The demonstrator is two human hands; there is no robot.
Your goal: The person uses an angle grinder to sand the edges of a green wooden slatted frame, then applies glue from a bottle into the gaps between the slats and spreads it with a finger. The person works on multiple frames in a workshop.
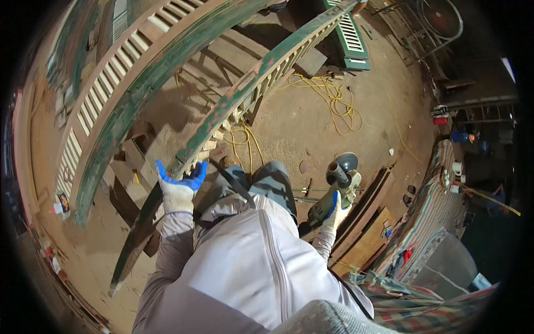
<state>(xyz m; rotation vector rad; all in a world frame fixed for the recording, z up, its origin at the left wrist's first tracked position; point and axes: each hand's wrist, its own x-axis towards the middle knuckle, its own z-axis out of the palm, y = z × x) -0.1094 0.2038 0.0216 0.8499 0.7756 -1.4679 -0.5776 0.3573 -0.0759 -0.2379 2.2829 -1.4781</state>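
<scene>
Workshop floor (384,111), cluttered. Left hand (181,186) at green slatted panel (222,108), fingers spread, contact unclear; right hand (336,212), right of panel, fingers wrapped round disc tool (351,179). Yellow cord (332,94), looped right of panel, could snag if dragged.

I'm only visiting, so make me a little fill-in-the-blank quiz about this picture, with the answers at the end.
1. The left hand and right hand both wear ____.
2. Of the two, the one gripping the power tool is the ____.
3. The loops of cord lying on the floor are coloured ____.
4. The long cloth at the right is patterned with ____.

Missing words: gloves; right; yellow; stripes.
</scene>
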